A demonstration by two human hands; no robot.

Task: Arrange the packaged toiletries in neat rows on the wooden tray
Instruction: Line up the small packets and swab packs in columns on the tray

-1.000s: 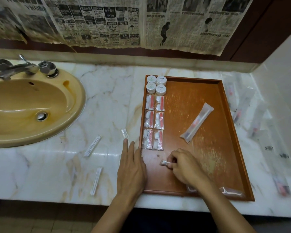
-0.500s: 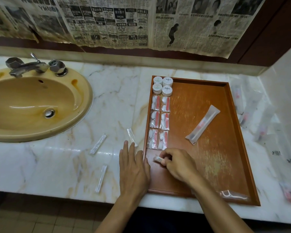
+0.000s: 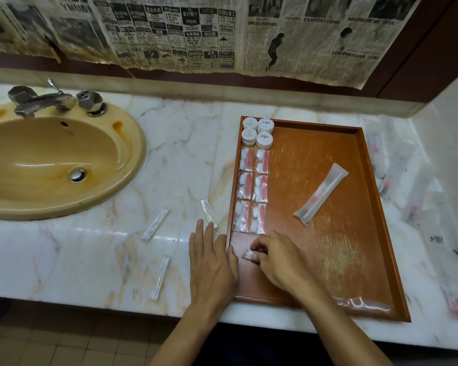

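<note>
Right hand: right hand (image 3: 278, 260) is curling its fingers round a small clear packet (image 3: 248, 255), pinching it low over the tray floor just below the sachet rows (its contents are too blurred to name).
Left hand: left hand (image 3: 211, 262) is lying flat with straight fingers, palm on the marble counter (image 3: 85, 249) and its thumb edge touching the tray's left wall, holding nothing; probably it is bracing the tray so it does not slide.
Tray: wooden tray (image 3: 354, 262) is sitting on the counter to the right of the sink (image 3: 50, 165).
Rows so far: four round white tubs (image 3: 258, 132) are standing two by two in the far left corner, and six red-and-white sachets (image 3: 252, 191) are running in two columns below them, hugging the left wall so each new piece lines up.
Loose on tray: one long toothbrush pack (image 3: 320, 194) is lying aslant mid-tray, and a floss-pick packet (image 3: 362, 305) is resting in the near right corner.
Off tray: four slim stick packets (image 3: 155, 227) are waiting on the counter left of the tray, with more blurred packs (image 3: 413, 207) to its right.
Step, as I judge: extending the left columns; much is not yet placed.
</note>
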